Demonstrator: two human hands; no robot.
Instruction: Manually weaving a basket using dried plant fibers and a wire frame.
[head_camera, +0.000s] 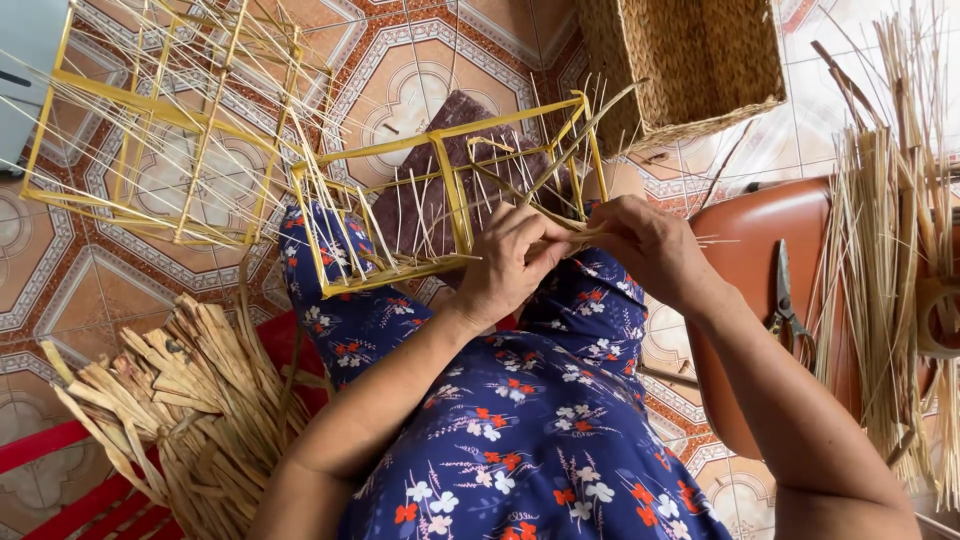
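A yellow wire basket frame (440, 195) rests on my lap, over my blue flowered dress (520, 420). Pale straw strands (400, 240) are threaded between its bars. My left hand (510, 262) grips the frame's near right corner and pinches a strand there. My right hand (650, 250) sits just to the right, fingers closed on the same strand (580, 232), which runs between both hands.
A second yellow wire frame (160, 130) lies on the tiled floor at upper left. A woven basket (690, 60) stands at top right. Dried flat leaves (190, 400) are piled at lower left. Scissors (785, 300) lie on a brown stool (750, 240) beside a straw bundle (890, 250).
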